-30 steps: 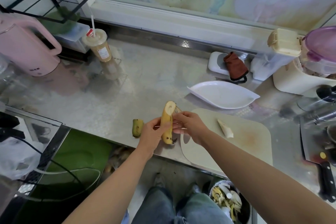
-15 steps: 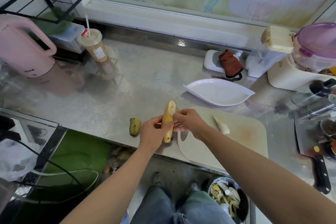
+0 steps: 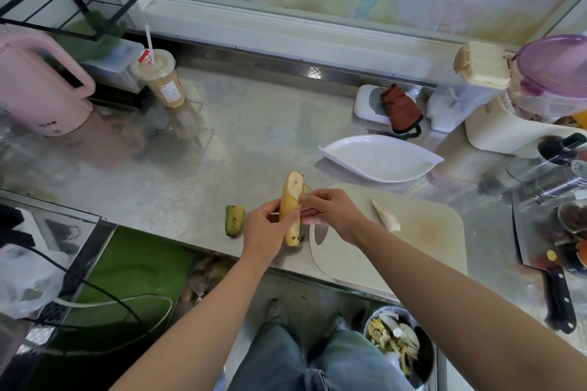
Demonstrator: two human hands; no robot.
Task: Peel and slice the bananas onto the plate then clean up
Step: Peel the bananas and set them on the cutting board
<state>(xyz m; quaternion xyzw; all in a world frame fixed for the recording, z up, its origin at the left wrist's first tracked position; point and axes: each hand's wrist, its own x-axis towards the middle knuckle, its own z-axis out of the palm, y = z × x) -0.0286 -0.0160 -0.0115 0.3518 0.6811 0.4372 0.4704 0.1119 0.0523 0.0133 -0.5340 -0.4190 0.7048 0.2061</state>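
Over the counter (image 3: 254,149) edge, the left hand (image 3: 270,232) wraps its grip round the banana (image 3: 290,206) low on its skin, while the right hand (image 3: 330,213) pinches the peel (image 3: 305,189). The flesh is likely soft and bruisable, so squeeze lightly.

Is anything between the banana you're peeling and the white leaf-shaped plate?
Nothing visible. Only bare steel counter separates the half-peeled yellow banana, held by the left hand and right hand, from the empty white leaf-shaped plate.

Looked like a home kitchen: steel counter (image 3: 254,136), cutting board (image 3: 413,247), cleaver (image 3: 560,301) at right edge, pink kettle (image 3: 41,98) far left, scrap bin (image 3: 392,308) below.
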